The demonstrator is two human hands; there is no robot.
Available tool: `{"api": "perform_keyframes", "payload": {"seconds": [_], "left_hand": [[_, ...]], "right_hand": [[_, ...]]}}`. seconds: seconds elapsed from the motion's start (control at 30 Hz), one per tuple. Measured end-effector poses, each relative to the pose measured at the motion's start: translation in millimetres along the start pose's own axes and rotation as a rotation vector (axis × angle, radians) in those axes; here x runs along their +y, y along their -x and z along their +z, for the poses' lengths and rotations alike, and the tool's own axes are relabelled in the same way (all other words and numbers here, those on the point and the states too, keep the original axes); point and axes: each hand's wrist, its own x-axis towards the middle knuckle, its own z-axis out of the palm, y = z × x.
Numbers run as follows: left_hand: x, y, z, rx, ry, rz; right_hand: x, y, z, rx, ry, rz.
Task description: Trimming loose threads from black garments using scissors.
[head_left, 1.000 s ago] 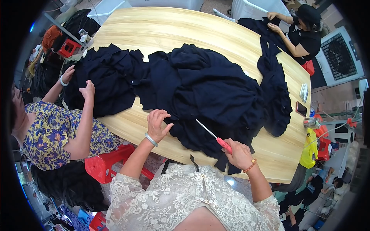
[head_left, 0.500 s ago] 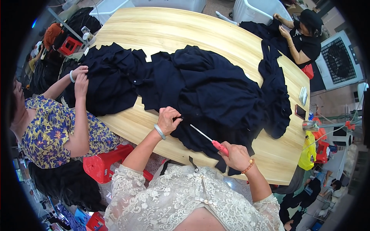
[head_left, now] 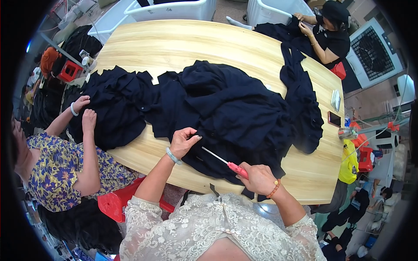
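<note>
A large heap of dark navy garments [head_left: 235,102] lies across the wooden table in front of me. My left hand [head_left: 183,142], with a pale bangle at its wrist, is closed at the heap's near edge, thumb and fingers pinching a bit of dark cloth. In my right hand [head_left: 260,178] is a screwdriver [head_left: 237,169] with a pinkish-red handle and a long thin metal shaft. Its tip points up and left toward my left hand, over the cloth and apart from the fingers. The pinched spot itself is partly hidden.
A co-worker's hands [head_left: 85,109] rest on dark garments at the left; another person [head_left: 328,37] handles dark cloth at the far right. The table [head_left: 143,48] also bears a phone [head_left: 334,118]. White bins [head_left: 174,12] stand beyond it, and a red stool [head_left: 114,204] is at my left.
The whole view has shifted a little. My left thumb and fingers have shifted slightly at the cloth, while the screwdriver stays in my right hand. The left co-worker's hands have moved slightly apart.
</note>
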Motion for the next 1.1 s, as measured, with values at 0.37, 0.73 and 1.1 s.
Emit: {"api": "perform_keyframes", "payload": {"seconds": [0.37,0.73,1.1], "left_hand": [[80,-19,-13,0.049,-0.011,0.214],[213,-140,-181,0.855,-0.823,0.836],[78,-138,105,0.032,-1.012,0.765]], "right_hand": [[43,-26,-6,0.570,-0.096,0.044],[99,1,-28,0.874,-0.235,0.191],[301,44,-50,1.077,-0.249,0.831]]}}
